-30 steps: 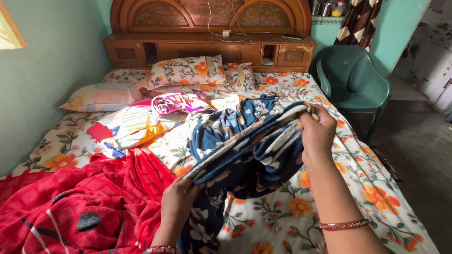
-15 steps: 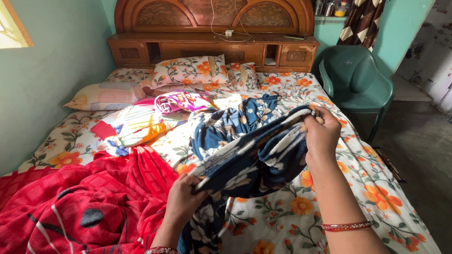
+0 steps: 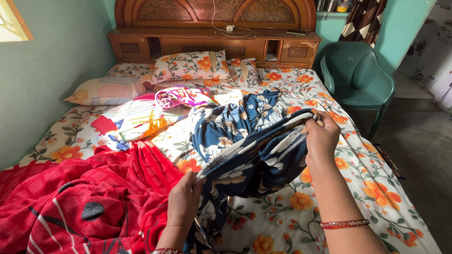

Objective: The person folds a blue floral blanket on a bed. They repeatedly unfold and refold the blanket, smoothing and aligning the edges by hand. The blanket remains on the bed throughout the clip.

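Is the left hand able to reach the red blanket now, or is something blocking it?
Probably yes, once it lets go. The left hand is gripping the blue floral blanket, so it is occupied, but the red blanket lies right beside it with nothing between them.

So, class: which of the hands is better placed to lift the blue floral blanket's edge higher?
Probably the right hand: it grips the blue floral blanket at its raised far edge; the left hand holds lower, beside the red blanket.

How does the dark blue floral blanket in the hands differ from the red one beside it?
The dark blue floral fleece blanket is lifted, gripped by the left hand and right hand; the red patterned blanket lies bunched and untouched. Blue has pale flowers; red has stripes and dark spots. Both are on the bed.
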